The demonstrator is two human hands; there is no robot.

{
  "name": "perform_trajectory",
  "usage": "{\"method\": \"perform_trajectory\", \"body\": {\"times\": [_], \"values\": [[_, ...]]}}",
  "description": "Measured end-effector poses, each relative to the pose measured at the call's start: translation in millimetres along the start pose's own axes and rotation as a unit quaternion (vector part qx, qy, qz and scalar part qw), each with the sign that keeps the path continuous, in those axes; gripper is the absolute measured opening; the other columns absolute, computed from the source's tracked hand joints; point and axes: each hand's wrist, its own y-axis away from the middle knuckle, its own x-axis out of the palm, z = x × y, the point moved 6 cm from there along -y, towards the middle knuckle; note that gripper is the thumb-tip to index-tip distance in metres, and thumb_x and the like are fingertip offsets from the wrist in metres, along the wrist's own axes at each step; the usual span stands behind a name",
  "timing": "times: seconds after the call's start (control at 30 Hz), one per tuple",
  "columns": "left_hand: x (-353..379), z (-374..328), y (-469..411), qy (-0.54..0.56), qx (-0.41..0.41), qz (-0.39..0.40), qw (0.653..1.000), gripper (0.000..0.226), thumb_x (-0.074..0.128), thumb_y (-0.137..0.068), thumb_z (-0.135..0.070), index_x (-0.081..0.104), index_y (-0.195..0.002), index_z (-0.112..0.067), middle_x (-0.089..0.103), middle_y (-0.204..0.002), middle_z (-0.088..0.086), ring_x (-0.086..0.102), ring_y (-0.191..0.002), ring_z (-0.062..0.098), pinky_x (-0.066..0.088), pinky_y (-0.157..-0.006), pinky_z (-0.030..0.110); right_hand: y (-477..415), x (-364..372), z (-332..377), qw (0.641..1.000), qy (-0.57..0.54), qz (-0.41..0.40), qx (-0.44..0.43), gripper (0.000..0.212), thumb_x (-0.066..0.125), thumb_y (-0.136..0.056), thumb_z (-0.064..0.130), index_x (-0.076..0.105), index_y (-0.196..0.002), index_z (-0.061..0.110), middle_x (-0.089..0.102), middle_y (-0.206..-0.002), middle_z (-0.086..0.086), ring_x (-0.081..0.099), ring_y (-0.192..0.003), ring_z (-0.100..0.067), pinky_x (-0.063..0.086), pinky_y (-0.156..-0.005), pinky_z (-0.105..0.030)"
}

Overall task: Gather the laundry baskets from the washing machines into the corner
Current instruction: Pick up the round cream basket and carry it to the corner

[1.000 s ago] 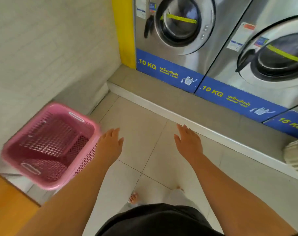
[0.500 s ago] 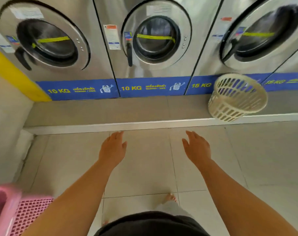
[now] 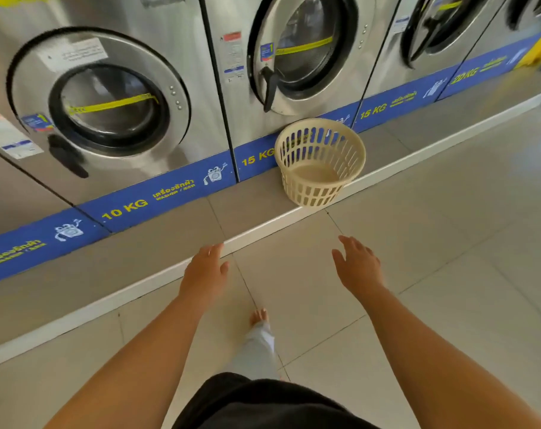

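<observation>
The cream basket (image 3: 320,161) stood empty and upright on the raised ledge (image 3: 157,246), at the ledge's front edge, its far rim close against the blue 15 KG strip (image 3: 257,159) of the second washing machine (image 3: 294,57); whether it touched the strip could not be told; it had probably been left there for loading that drum. Both hands were empty and spread flat, palms down: the left hand (image 3: 205,275) hung over the ledge's white lip, the right hand (image 3: 359,266) over the floor tiles (image 3: 448,243), both near the basket but apart from it; they seemed held ready to take its rim from either side. One bare foot (image 3: 258,317) was set forward on the tiles; the corner lay out of view.
</observation>
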Motion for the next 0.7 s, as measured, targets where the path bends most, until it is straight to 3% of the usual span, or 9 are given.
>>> {"method": "perform_trajectory", "body": {"times": [0.2, 0.43, 0.7], "values": [[5, -68, -107, 0.002, 0.037, 0.013, 0.999, 0.051, 0.048, -0.097, -0.024, 0.038, -0.145, -0.011, 0.042, -0.143, 0.015, 0.044, -0.129, 0.033, 0.035, -0.104, 0.039, -91, -37, -41, 0.997, -0.047, -0.032, 0.049, 0.046, 0.034, -0.101, 0.037, 0.037, -0.144, 0.021, 0.042, -0.150, -0.002, 0.038, -0.138, -0.026, 0.035, -0.111, -0.043], [-7, -142, -232, -0.015, 0.055, 0.046, 0.997, 0.052, 0.045, -0.098, -0.026, 0.034, -0.148, -0.012, 0.040, -0.144, 0.014, 0.043, -0.130, 0.031, 0.035, -0.106, 0.040, -210, -69, -71, 0.995, -0.037, 0.010, 0.089, 0.051, 0.037, -0.099, 0.041, 0.034, -0.146, 0.022, 0.030, -0.157, -0.003, 0.030, -0.142, -0.027, 0.031, -0.114, -0.046], [5, -207, -332, -0.004, 0.003, 0.055, 0.998, 0.054, 0.045, -0.099, -0.027, 0.031, -0.149, -0.011, 0.041, -0.143, 0.015, 0.043, -0.129, 0.032, 0.036, -0.106, 0.042, -336, -87, -98, 0.996, -0.035, 0.027, 0.076, 0.051, 0.042, -0.098, 0.038, 0.036, -0.145, 0.018, 0.034, -0.155, -0.006, 0.033, -0.140, -0.029, 0.034, -0.111, -0.047]]}}
